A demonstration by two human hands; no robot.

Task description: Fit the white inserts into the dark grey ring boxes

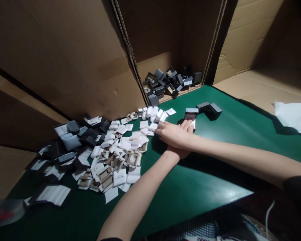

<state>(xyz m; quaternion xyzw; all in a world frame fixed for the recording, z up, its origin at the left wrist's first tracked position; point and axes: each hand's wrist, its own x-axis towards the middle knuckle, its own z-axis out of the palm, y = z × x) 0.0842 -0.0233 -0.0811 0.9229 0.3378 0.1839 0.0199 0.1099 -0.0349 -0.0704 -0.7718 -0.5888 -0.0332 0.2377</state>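
My two forearms cross over the green table top (215, 174). My right hand (174, 134) lies on top, its fingers stretched out flat to the left with the tips on white paper cards (150, 126) at the edge of a big heap. My left hand (188, 125) is mostly hidden beneath it. Only its fingertips show, closed against a small black box (191, 113) with a white piece beside it. A second, L-shaped pair of black boxes (210, 109) lies just to the right, apart from both hands.
A heap of white cards and tan inserts (115, 157) covers the left of the table, with dark boxes and lids (70, 140) further left. An open carton (173, 83) at the back holds several black boxes. Cardboard walls (65, 50) stand behind. A white cloth (294, 115) lies at the right.
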